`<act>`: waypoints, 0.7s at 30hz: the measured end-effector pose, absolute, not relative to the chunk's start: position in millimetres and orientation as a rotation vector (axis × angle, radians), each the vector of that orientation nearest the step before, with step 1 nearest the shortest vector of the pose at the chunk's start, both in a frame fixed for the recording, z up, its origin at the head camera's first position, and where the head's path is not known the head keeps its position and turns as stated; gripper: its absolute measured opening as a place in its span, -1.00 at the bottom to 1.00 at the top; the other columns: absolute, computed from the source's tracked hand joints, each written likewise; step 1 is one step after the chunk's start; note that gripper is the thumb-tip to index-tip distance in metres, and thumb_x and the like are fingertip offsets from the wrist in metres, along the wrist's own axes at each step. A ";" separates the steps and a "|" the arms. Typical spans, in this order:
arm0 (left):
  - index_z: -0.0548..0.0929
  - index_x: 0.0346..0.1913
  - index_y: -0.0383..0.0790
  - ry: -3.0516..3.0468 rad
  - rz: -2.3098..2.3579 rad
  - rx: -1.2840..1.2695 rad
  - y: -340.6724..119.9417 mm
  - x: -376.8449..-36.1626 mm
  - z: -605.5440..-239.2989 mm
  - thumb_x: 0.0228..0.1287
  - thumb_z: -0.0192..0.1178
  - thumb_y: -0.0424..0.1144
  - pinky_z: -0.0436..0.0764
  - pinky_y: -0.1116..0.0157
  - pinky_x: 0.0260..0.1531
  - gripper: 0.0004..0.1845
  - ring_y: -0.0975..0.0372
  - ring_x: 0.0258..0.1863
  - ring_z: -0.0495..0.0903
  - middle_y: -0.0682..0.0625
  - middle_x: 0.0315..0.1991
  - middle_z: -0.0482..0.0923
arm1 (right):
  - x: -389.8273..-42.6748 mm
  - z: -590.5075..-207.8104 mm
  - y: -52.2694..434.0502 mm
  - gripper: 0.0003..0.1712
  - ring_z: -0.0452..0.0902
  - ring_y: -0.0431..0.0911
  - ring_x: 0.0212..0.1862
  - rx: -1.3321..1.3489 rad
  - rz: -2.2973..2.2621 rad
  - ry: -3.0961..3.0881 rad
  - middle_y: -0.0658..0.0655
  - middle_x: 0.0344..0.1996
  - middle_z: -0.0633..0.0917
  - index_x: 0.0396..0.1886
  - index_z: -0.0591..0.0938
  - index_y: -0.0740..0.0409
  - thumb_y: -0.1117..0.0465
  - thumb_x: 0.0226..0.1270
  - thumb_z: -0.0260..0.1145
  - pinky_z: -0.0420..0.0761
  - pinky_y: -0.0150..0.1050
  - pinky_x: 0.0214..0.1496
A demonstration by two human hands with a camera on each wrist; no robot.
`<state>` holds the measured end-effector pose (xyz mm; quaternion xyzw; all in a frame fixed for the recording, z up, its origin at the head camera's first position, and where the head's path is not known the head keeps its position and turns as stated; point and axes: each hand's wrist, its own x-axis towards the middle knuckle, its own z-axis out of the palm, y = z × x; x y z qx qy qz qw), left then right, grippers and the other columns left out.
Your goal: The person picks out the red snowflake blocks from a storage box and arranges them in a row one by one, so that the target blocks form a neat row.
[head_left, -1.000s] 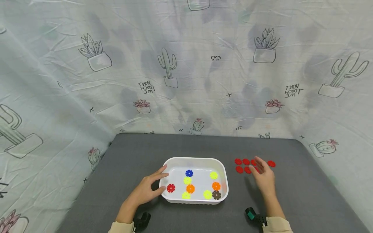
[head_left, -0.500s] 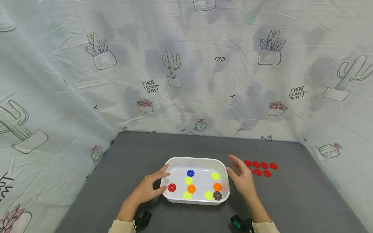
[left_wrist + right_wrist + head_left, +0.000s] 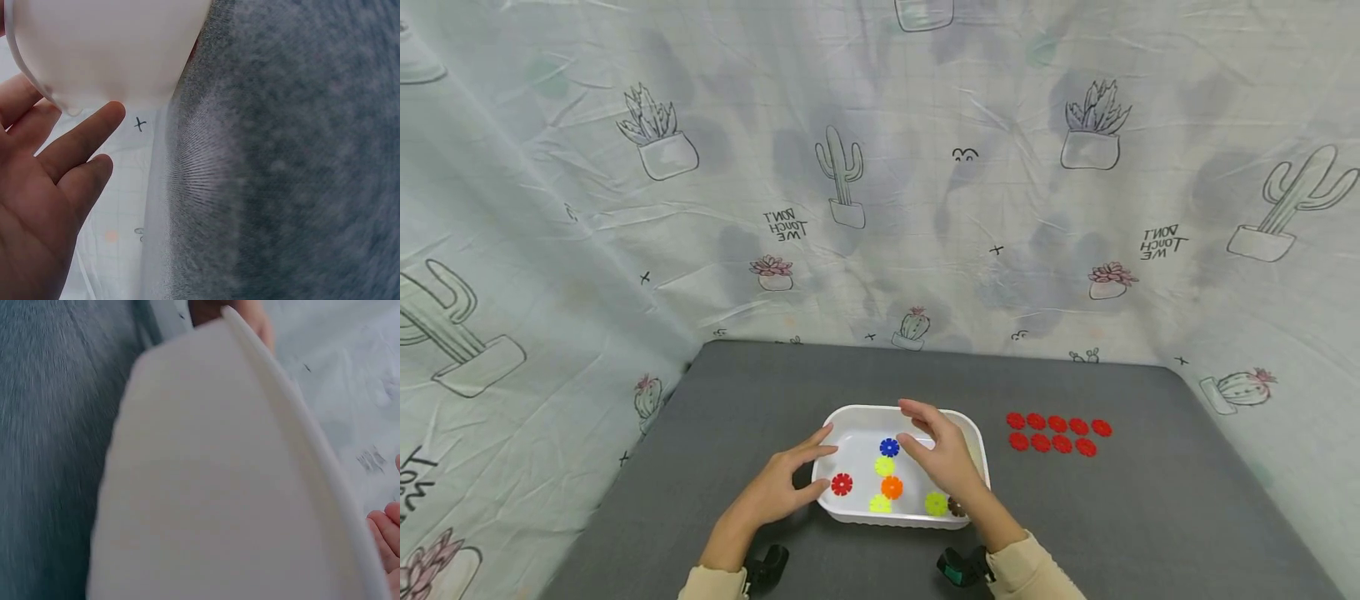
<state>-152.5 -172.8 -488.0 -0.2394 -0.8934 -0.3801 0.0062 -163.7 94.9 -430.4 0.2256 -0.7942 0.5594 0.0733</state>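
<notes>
A white plastic tray [image 3: 895,520] rests on the grey table. Inside lie notched snowflake discs: a red disc [image 3: 842,484], a blue disc [image 3: 889,447], an orange disc [image 3: 891,487], several yellow discs [image 3: 884,466] and a partly covered dark brown disc [image 3: 955,507]. At the tray's left end, my left hand [image 3: 782,483] touches the rim with thumb and fingers; one fingertip meets the outer wall in the left wrist view. Above the tray's right half hovers my right hand [image 3: 946,454], fingers loosely bent and apart, with nothing visible between them. It hides part of the tray's contents.
Several red snowflake discs [image 3: 1057,424] lie flat in two rows on the table [image 3: 1120,500], right of the tray. A white patterned cloth [image 3: 880,183] hangs behind and at both sides of the table. Both wrists wear black camera mounts [image 3: 767,568].
My right hand has moved left from the red discs on the table to over the tray, uncovering both rows. The left hand has stayed at the tray's rim.
</notes>
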 end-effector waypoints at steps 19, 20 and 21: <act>0.50 0.12 -0.15 -2.700 -1.137 -0.854 -176.0 -152.9 -490.6 0.14 0.16 -0.13 0.41 0.02 0.06 -0.55 0.14 0.22 0.32 0.03 0.32 0.20 | -171.3 -450.2 44.3 -0.53 0.45 0.10 0.07 0.950 1.777 -2.641 0.26 0.04 0.53 0.10 0.42 0.31 0.33 0.15 0.22 0.42 -0.04 0.13; 0.50 0.12 -0.15 -2.697 -1.134 -0.855 -176.0 -153.0 -490.7 0.14 0.17 -0.14 0.42 0.04 0.05 -0.55 0.14 0.22 0.33 0.03 0.32 0.20 | -173.6 -454.6 43.0 -0.53 0.46 0.07 0.06 0.952 1.745 -2.673 0.24 0.03 0.54 0.09 0.43 0.29 0.33 0.15 0.21 0.43 -0.07 0.12; 0.50 0.12 -0.16 -2.693 -1.130 -0.857 -175.8 -153.1 -490.9 0.14 0.17 -0.15 0.42 0.05 0.05 -0.55 0.15 0.21 0.33 0.03 0.32 0.20 | -175.7 -458.2 41.8 -0.54 0.48 0.05 0.05 0.950 1.712 -2.707 0.21 0.02 0.55 0.08 0.44 0.27 0.33 0.14 0.21 0.45 -0.09 0.11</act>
